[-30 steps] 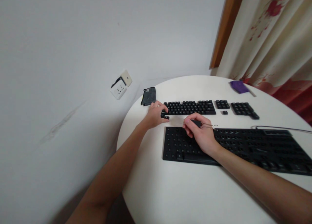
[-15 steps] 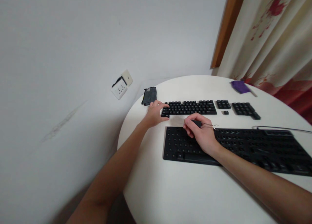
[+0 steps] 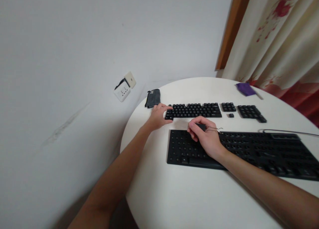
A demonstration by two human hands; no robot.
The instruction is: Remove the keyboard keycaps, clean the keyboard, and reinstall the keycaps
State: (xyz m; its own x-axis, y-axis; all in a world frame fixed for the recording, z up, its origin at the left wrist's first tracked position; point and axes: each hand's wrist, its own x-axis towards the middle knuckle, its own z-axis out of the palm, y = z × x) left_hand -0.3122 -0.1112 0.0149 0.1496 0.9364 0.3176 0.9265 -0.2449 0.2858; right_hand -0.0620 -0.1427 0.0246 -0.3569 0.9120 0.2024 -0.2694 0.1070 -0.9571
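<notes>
A black keyboard base (image 3: 249, 149) with its keys off lies on the round white table (image 3: 199, 195). Beyond it, loose black keycaps (image 3: 196, 110) are laid out in rows. My left hand (image 3: 157, 117) is at the left end of those rows, its thumb and fingers closed round the corner keycap (image 3: 168, 117). My right hand (image 3: 206, 139) rests on the base's upper left part. Its fingers are shut on a keycap puller (image 3: 214, 129), a black grip with wire loops pointing right.
Further keycap groups (image 3: 250, 112) and a lone keycap (image 3: 231, 115) lie to the right. A grey pouch (image 3: 152, 98) sits at the table's far left edge, a purple item (image 3: 245, 88) at the back right. A cable (image 3: 286, 131) runs right. The wall socket (image 3: 122, 92) and the curtain (image 3: 279, 39) are close by.
A keycap that sat slightly apart below the left end of the rows now lines up with them under my left hand. My right hand has stayed put.
</notes>
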